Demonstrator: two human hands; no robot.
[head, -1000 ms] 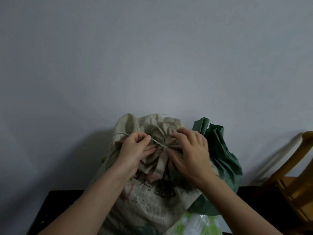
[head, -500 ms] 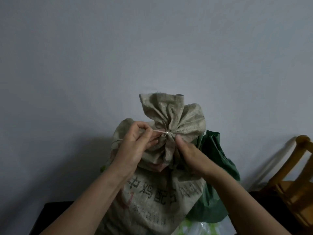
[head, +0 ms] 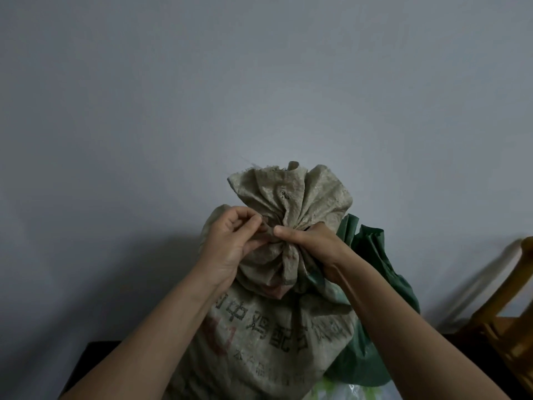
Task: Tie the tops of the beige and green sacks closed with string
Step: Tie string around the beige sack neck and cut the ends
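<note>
Grey wall (head: 115,111) fills the background, and a dark bench (head: 95,353) runs along the bottom. At the left of the gathered neck, the left hand (head: 230,243) has its thumb and fingers curled in a pinch. I judge it holds the string's end, though the string is too thin to make out. Mid-bench the beige sack (head: 274,336) stands upright, its top fanned above a cinched neck to keep the mouth closed for knotting. From the right, the right hand (head: 314,246) wraps that neck, thumb across the front, clamping the gathers so they cannot spread. Behind, toward the bench's right edge, the green sack (head: 372,255) touches the beige one, its top loose and not yet tied. At far right stands a wooden chair (head: 513,327).
</note>
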